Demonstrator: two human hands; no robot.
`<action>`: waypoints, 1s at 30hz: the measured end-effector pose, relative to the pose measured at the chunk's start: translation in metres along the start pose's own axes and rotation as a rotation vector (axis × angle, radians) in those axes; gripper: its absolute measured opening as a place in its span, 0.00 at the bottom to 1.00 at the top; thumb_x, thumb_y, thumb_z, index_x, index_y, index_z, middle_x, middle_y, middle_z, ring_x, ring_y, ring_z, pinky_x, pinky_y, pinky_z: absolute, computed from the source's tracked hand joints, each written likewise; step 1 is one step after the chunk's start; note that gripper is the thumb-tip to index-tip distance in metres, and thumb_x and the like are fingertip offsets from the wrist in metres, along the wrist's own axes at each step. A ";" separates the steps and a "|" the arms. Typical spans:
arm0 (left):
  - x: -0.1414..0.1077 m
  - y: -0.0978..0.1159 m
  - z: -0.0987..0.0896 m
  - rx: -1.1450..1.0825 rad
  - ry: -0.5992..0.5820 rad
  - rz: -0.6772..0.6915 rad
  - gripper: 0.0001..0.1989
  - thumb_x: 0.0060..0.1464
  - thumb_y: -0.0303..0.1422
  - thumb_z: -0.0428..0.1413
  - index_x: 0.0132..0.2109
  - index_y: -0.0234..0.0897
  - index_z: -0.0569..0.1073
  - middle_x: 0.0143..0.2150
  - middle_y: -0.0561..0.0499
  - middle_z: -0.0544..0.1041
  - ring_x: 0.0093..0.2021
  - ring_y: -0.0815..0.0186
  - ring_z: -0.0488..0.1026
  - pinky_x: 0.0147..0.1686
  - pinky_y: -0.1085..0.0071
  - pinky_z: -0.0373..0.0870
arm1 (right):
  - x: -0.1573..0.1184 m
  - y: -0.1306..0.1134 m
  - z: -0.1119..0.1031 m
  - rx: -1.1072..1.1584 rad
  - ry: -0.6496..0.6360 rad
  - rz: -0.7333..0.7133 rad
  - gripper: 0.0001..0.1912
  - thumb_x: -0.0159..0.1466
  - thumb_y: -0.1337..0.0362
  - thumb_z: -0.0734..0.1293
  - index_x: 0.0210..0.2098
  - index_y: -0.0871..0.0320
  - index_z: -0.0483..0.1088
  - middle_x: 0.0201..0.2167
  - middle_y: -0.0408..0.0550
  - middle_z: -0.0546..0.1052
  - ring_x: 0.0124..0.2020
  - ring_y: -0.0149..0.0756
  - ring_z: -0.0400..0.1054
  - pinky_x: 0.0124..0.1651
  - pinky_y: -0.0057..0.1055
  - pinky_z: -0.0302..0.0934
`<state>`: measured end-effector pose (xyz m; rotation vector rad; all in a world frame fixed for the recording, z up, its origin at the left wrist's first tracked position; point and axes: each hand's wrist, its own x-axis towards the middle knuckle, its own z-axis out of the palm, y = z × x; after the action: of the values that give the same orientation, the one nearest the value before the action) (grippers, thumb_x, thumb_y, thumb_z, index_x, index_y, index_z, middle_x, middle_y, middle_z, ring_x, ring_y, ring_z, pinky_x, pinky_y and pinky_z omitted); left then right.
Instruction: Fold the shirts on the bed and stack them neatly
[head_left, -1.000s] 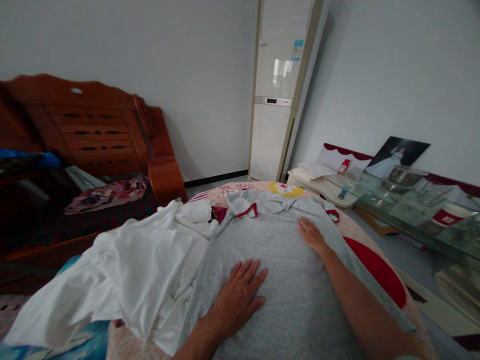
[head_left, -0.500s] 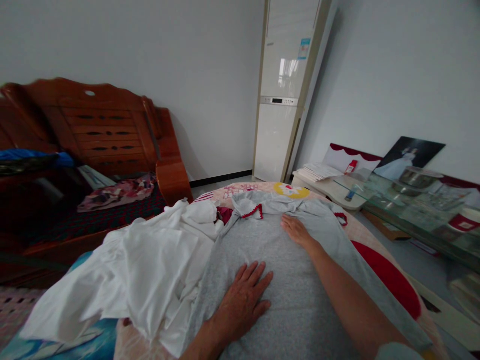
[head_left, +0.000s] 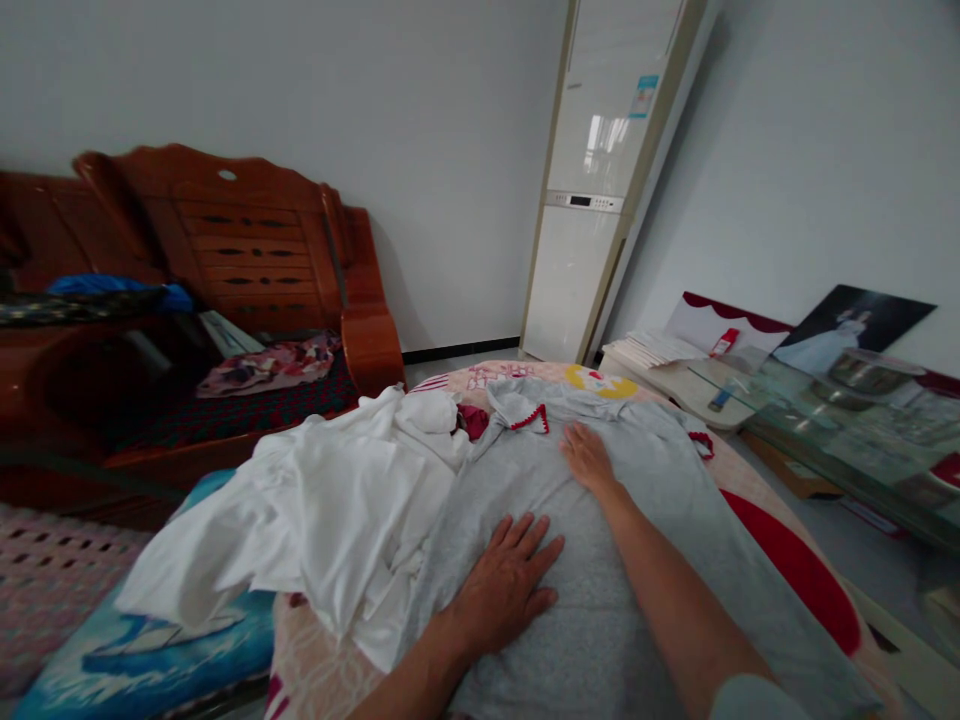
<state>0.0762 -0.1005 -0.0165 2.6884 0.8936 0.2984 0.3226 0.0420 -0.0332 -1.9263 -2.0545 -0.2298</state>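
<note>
A grey garment (head_left: 622, 560) with red scalloped trim lies spread over a patterned cloth (head_left: 322, 650). My left hand (head_left: 510, 580) rests flat on its lower left part, fingers spread. Farther up, near the trimmed edge, my right hand (head_left: 587, 456) lies on the same fabric with its fingers stretched out. Neither hand grips anything. To the left is a crumpled white garment (head_left: 337, 500), its edge meeting the grey one. A bit of dark red cloth (head_left: 472, 421) shows between the two.
A carved wooden sofa (head_left: 247, 240) with a floral cloth (head_left: 270, 365) on its seat stands at left. A tall white air conditioner (head_left: 585, 190) fills the corner. At right are a glass tabletop (head_left: 847, 440), a metal bowl (head_left: 874, 375) and a photo print (head_left: 855, 330).
The view has turned a little left, so the room appears shifted right. My right hand has slid slightly on the grey garment. My left hand stays flat on it.
</note>
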 end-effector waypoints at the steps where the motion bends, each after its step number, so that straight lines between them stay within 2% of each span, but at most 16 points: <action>1: 0.000 0.000 0.000 0.003 0.004 0.013 0.33 0.59 0.41 0.53 0.68 0.53 0.49 0.71 0.52 0.49 0.70 0.56 0.44 0.66 0.51 0.44 | -0.004 0.002 0.001 0.004 0.031 0.015 0.23 0.68 0.61 0.53 0.58 0.64 0.65 0.59 0.59 0.66 0.62 0.44 0.57 0.63 0.43 0.51; 6: 0.002 0.000 0.000 -0.010 0.026 0.020 0.34 0.59 0.43 0.52 0.68 0.50 0.48 0.70 0.49 0.52 0.69 0.56 0.47 0.66 0.52 0.45 | -0.034 0.015 -0.014 0.037 0.094 0.013 0.25 0.69 0.60 0.50 0.57 0.65 0.65 0.58 0.60 0.68 0.61 0.45 0.59 0.63 0.44 0.53; 10: 0.005 -0.003 -0.001 -0.040 0.078 0.006 0.30 0.61 0.42 0.49 0.68 0.47 0.52 0.69 0.47 0.54 0.69 0.59 0.50 0.65 0.53 0.49 | -0.094 0.012 -0.023 0.136 0.207 0.021 0.28 0.69 0.55 0.49 0.60 0.65 0.62 0.59 0.60 0.67 0.62 0.45 0.58 0.62 0.45 0.55; 12: 0.006 -0.006 0.001 -0.054 0.114 -0.004 0.28 0.62 0.42 0.48 0.67 0.45 0.54 0.69 0.46 0.55 0.68 0.59 0.51 0.65 0.53 0.50 | -0.131 0.018 -0.028 0.141 0.210 0.037 0.29 0.69 0.54 0.50 0.62 0.64 0.59 0.60 0.59 0.65 0.62 0.44 0.57 0.62 0.45 0.55; 15: 0.009 -0.011 0.005 -0.091 0.165 -0.024 0.25 0.62 0.39 0.47 0.65 0.42 0.58 0.67 0.45 0.58 0.67 0.59 0.55 0.64 0.55 0.53 | -0.179 0.048 -0.042 0.059 0.158 0.092 0.28 0.68 0.54 0.51 0.62 0.61 0.58 0.60 0.58 0.65 0.62 0.43 0.58 0.62 0.45 0.55; 17: 0.012 -0.014 0.007 -0.134 0.213 -0.036 0.24 0.63 0.37 0.45 0.64 0.40 0.61 0.66 0.45 0.61 0.65 0.60 0.58 0.64 0.57 0.56 | -0.202 0.074 -0.057 -0.076 0.137 0.232 0.26 0.67 0.55 0.53 0.59 0.62 0.62 0.58 0.61 0.67 0.61 0.47 0.59 0.61 0.48 0.53; 18: 0.014 -0.015 0.006 -0.160 0.240 -0.041 0.23 0.63 0.36 0.45 0.63 0.39 0.63 0.65 0.45 0.63 0.64 0.61 0.59 0.63 0.58 0.58 | -0.210 0.086 -0.064 -0.145 0.143 0.338 0.25 0.67 0.56 0.53 0.57 0.64 0.64 0.57 0.63 0.68 0.60 0.49 0.60 0.60 0.48 0.54; 20: 0.015 -0.019 0.003 -0.209 0.305 -0.050 0.22 0.63 0.34 0.43 0.61 0.37 0.65 0.63 0.44 0.66 0.62 0.62 0.63 0.62 0.60 0.60 | -0.219 0.099 -0.074 -0.199 0.138 0.412 0.25 0.67 0.57 0.52 0.55 0.68 0.65 0.56 0.67 0.69 0.60 0.50 0.60 0.60 0.47 0.54; 21: 0.015 -0.021 0.000 -0.224 0.346 -0.055 0.21 0.63 0.33 0.42 0.60 0.37 0.66 0.62 0.44 0.67 0.62 0.63 0.64 0.62 0.60 0.61 | -0.221 0.100 -0.076 -0.202 0.132 0.405 0.26 0.67 0.58 0.52 0.55 0.68 0.65 0.56 0.67 0.68 0.60 0.48 0.60 0.60 0.45 0.54; 24: 0.008 -0.034 -0.009 -0.189 0.454 -0.096 0.22 0.61 0.28 0.41 0.59 0.35 0.67 0.61 0.44 0.69 0.61 0.62 0.65 0.62 0.60 0.61 | -0.228 0.088 -0.073 -0.163 0.073 0.244 0.26 0.68 0.58 0.51 0.58 0.65 0.63 0.60 0.61 0.66 0.62 0.43 0.58 0.61 0.41 0.53; 26: 0.000 -0.045 -0.015 -0.110 0.446 -0.161 0.21 0.59 0.24 0.42 0.57 0.33 0.69 0.59 0.42 0.70 0.60 0.61 0.66 0.61 0.59 0.62 | -0.235 0.080 -0.071 -0.172 0.045 0.199 0.25 0.68 0.58 0.52 0.60 0.62 0.61 0.61 0.58 0.65 0.62 0.45 0.57 0.61 0.44 0.53; 28: -0.008 -0.055 -0.021 -0.050 0.381 -0.234 0.21 0.57 0.21 0.43 0.55 0.32 0.71 0.58 0.41 0.71 0.59 0.61 0.67 0.61 0.60 0.62 | -0.245 0.081 -0.073 -0.223 0.057 0.281 0.25 0.68 0.57 0.53 0.60 0.60 0.61 0.61 0.60 0.64 0.61 0.50 0.57 0.59 0.50 0.53; 30: -0.015 -0.060 -0.028 -0.054 0.322 -0.293 0.22 0.57 0.20 0.43 0.54 0.34 0.71 0.58 0.44 0.72 0.59 0.63 0.67 0.61 0.62 0.61 | -0.253 0.090 -0.080 -0.255 0.062 0.355 0.25 0.67 0.56 0.55 0.58 0.62 0.62 0.60 0.64 0.64 0.60 0.53 0.58 0.57 0.52 0.54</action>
<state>0.0231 -0.0576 -0.0121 2.4532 1.3313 0.6888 0.4323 -0.2146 -0.0516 -2.3611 -1.6723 -0.4783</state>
